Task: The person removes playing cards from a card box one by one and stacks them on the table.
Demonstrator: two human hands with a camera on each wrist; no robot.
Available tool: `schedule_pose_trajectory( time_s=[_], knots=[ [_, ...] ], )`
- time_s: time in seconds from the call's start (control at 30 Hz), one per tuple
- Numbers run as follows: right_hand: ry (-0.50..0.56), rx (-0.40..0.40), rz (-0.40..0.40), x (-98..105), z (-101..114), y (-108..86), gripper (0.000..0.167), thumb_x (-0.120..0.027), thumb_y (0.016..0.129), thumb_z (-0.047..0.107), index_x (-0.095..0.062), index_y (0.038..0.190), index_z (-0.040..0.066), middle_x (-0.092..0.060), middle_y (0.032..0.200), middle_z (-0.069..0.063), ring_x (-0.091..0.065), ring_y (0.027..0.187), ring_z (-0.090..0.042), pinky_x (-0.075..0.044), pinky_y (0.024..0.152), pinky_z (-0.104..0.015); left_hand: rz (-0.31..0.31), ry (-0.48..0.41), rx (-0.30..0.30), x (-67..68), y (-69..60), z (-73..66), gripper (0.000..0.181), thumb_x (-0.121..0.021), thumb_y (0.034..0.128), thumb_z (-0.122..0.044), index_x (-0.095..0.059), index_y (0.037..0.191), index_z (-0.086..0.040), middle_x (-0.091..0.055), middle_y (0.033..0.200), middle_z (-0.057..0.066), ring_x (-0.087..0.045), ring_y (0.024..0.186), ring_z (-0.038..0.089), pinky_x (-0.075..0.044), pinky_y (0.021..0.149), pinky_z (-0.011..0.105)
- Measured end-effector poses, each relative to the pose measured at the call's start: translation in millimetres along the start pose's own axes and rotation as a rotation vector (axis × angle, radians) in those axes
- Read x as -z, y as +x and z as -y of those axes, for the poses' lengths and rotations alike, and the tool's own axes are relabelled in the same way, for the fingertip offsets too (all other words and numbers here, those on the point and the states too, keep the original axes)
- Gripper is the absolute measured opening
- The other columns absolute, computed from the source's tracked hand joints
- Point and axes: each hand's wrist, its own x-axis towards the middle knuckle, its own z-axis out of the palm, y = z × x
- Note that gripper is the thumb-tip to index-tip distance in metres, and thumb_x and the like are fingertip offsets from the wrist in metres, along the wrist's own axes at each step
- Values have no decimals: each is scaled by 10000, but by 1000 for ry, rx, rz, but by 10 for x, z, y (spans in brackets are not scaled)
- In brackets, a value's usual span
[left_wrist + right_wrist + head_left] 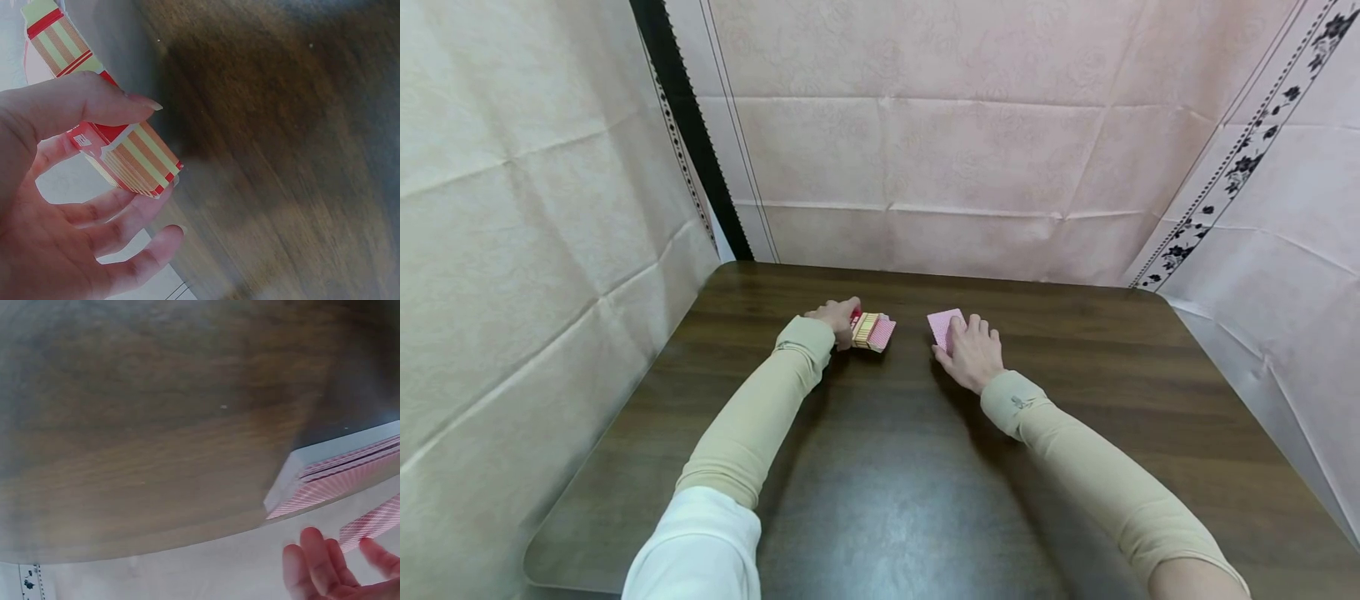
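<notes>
White sleeve (pixel 696 550) is pointing to 1 o'clock, left hand (pixel 835 320) gripping a striped box (pixel 866 330) (probably so cards (pixel 883 333) aren't spilling) and right hand (pixel 976 353), at the box's 3 o'clock, pinching a pink card (pixel 942 326).

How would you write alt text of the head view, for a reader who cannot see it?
A person's left hand holds a striped card pack and the right hand a pink card, over a dark wooden table; pale cloth hangs behind.

one high view, two near ones
head camera looks forward and down over the table (pixel 865 467); wrist cameras face left hand (pixel 62 244) and right hand (pixel 331 578) close up; all share the table.
</notes>
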Motion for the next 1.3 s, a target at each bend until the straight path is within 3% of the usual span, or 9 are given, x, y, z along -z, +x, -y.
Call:
schedule_pose_trajectory(
  time_s=[0.33,0.57,0.63,0.73,0.83,0.9,1.03,1.3],
  knots=[
    [-54,-133,57,-36,-57,-4,613,-566,867,548,-501,1145,6,-528,985,-244,-546,962,-420,-413,820,-533,-12,2,2,11,-15,9,633,-698,735,19,-418,1253,-213,-498,1172,145,-513,954,318,-402,766,441],
    [-72,-158,163,-43,-64,-33,645,-501,893,594,-506,1243,52,-549,1119,-269,-536,1060,-445,-377,903,-577,-14,-2,5,8,-6,11,627,-704,732,10,-413,1235,-225,-507,1158,147,-522,938,318,-405,755,433],
    [-80,-149,153,-39,-64,-36,641,-472,900,610,-511,1237,66,-539,1128,-263,-523,1065,-441,-374,904,-578,-14,-5,9,-2,6,12,623,-704,736,8,-411,1232,-230,-509,1158,144,-527,933,318,-406,754,432],
    [-62,-61,37,-30,-49,-29,530,-473,933,538,-559,1157,66,-554,1093,-230,-517,1047,-413,-351,921,-564,-10,-7,9,-25,18,6,625,-703,740,3,-410,1240,-233,-512,1168,145,-528,934,320,-409,755,433],
    [-16,118,-101,-10,5,-19,324,-523,946,358,-625,1041,65,-603,1010,-172,-535,1007,-369,-327,957,-542,-3,-6,-3,-50,13,-8,635,-705,741,-8,-408,1257,-228,-514,1177,146,-521,939,313,-411,757,436],
    [33,234,-140,3,68,-6,218,-565,920,243,-664,1003,67,-635,974,-131,-558,992,-335,-323,980,-534,-5,-2,-12,-58,2,-20,637,-706,739,-9,-409,1258,-226,-521,1172,145,-523,929,310,-410,754,435],
    [101,339,-80,39,226,34,242,-606,877,171,-692,1084,81,-657,991,-99,-580,996,-293,-345,993,-525,-24,-4,-15,-42,-18,-46,622,-707,732,-1,-419,1235,-227,-526,1151,143,-530,914,313,-405,744,433],
    [68,359,28,66,457,137,311,-592,893,194,-659,1192,143,-660,1041,-79,-592,1030,-269,-354,995,-501,-29,18,-6,-50,38,-76,624,-709,726,-5,-425,1232,-235,-522,1145,131,-521,944,311,-404,778,453]
  ],
)
